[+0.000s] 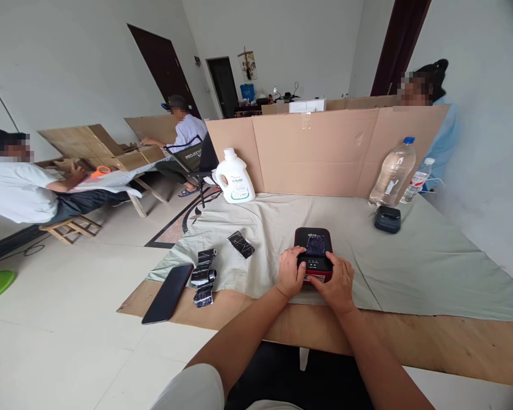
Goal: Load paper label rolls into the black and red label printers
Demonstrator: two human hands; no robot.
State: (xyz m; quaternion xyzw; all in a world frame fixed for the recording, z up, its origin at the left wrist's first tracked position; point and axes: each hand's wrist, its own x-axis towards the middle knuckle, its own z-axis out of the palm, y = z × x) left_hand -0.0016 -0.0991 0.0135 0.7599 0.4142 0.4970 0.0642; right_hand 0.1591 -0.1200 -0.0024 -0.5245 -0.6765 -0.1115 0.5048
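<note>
A small black box-shaped device with a red lower edge (318, 262) sits on the cloth in front of me. On its top lies a dark, shiny patch (315, 245), and small marks show below that. My left hand (291, 270) grips the device's left side, fingers on the top edge and thumb at the near corner. From the right, my right hand (337, 280) holds it with fingers along the side and thumb at the front face. To the left lie a dark shiny strip (241, 244) and several curled pieces of similar strip (203, 278).
A black phone (167, 294) rests at the table's left edge. Behind stand a white jug (234, 177), a cardboard screen (312, 154) and two clear bottles, one large (393, 173). A small black case (387, 220) lies right. Other people sit left and behind the screen.
</note>
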